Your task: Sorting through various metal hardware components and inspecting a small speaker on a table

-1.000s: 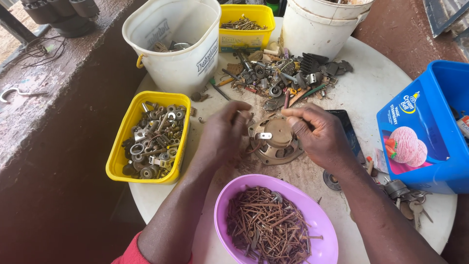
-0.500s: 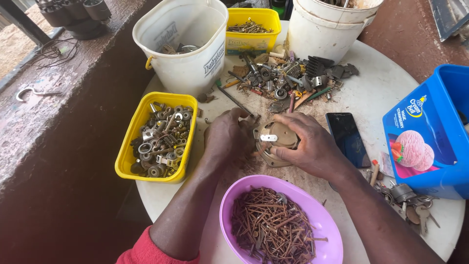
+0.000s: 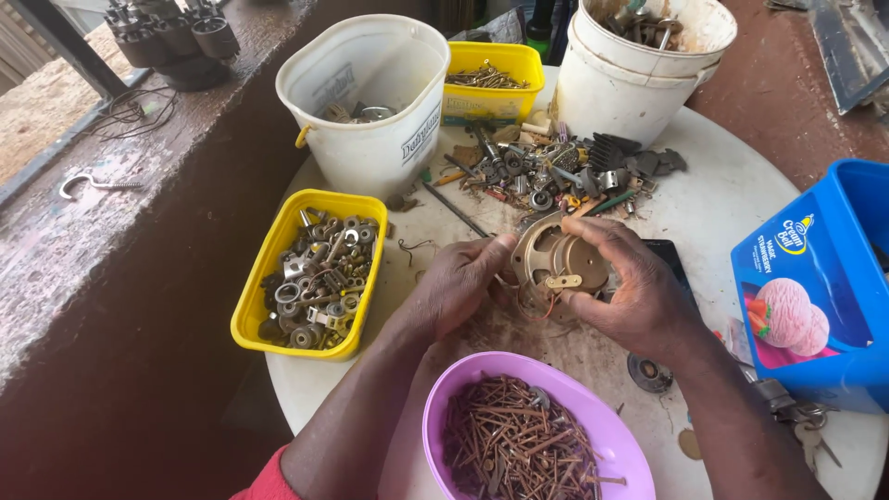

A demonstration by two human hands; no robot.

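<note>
Round white table (image 3: pixel 741 199): near its middle, a round, rusty brown metal disc (image 3: pixel 557 264), gripped by left hand (image 3: pixel 458 287) and right hand (image 3: pixel 630 292). At the near edge, purple plastic bowl of rusty nails (image 3: pixel 532 440).

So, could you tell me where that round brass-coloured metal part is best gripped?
By its rim, I think, from both sides. The round metal part is a shallow disc tilted up off the table, its face busy with a small bracket. The left hand and right hand already pinch opposite edges.
</note>
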